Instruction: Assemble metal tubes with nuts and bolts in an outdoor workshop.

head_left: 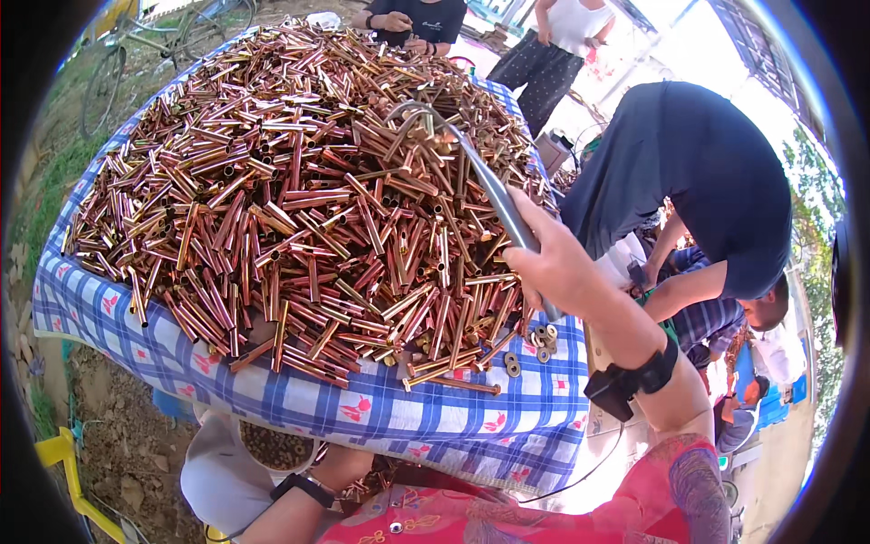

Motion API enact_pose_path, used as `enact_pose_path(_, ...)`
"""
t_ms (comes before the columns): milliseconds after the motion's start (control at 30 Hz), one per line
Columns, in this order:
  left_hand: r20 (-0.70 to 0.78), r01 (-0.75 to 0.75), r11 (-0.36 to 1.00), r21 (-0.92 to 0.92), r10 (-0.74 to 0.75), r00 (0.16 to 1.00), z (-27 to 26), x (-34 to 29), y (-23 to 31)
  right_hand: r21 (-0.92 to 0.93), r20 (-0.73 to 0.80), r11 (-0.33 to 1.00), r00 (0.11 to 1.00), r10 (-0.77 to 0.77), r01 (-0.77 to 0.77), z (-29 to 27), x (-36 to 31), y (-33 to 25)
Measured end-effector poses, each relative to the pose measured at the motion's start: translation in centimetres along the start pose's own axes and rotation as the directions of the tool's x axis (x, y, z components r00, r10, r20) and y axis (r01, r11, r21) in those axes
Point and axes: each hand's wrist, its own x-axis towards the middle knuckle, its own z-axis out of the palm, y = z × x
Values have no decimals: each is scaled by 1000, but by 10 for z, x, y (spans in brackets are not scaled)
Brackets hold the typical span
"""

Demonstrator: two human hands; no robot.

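My right hand (562, 263) is closed round the grey handle of a metal hook (494, 192), whose thin curved end reaches into the pile. The big heap of shiny copper- and gold-coloured metal tubes (299, 199) covers most of the table, with a few long bolts (453, 383) at its near edge. Several flat washers (542, 340) lie on the cloth below my right hand. My left hand (349, 467) is low, beneath the table's near edge, beside a white bucket (304, 451) of small metal pieces. Its fingers are mostly hidden.
A blue-and-white checked tablecloth (272, 385) hangs over the table's near edge. A person (421, 18) sits across the pile. Another person (698, 172) bends over close on the right. A yellow metal frame (68, 471) stands at lower left, and a bicycle (136, 50) at far left.
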Motion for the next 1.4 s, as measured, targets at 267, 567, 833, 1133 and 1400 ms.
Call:
enact_pose_path(267,80,38,996,78,-44,996,-7,6,13,-496,-99,787,876,-471,368,3,-6,37)
enact_pose_path(567,40,62,997,38,-64,997,-20,11,33,-180,-301,976,938,-171,121,-18,12,31)
enact_pose_path(833,26,-32,999,14,32,999,-26,22,40,-295,-340,955,931,-134,30,-102,121,90)
enact_pose_path(1133,9,-70,997,-23,70,997,-18,19,27,-360,-289,927,957,-4,-104,-81,171,105)
enact_pose_path(1400,104,11,996,-93,-2,995,5,2,-5,-165,-135,984,989,51,-74,-57,110,54)
